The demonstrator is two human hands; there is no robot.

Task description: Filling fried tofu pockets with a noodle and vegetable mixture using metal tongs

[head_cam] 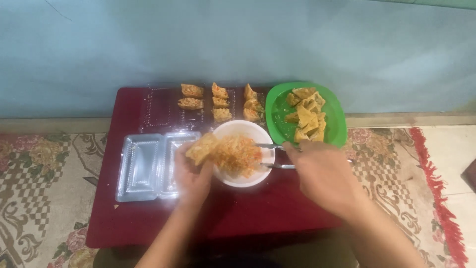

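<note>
My left hand [191, 176] holds a golden fried tofu piece [202, 148] over the left rim of a white bowl [244, 179]. The bowl holds shredded orange filling [239, 155]. Metal tongs [270, 156] are gripped by my right hand [322, 176], their tips reaching into the filling. Everything rests on a low dark red table [248, 211].
A green basket [337, 121] of fried tofu pieces sits at the back right. Clear plastic trays [158, 106] at the back hold several filled pieces [220, 103]. An open, unfilled clear container [141, 166] lies at the left. A patterned carpet [39, 188] surrounds the table; a blue wall stands behind.
</note>
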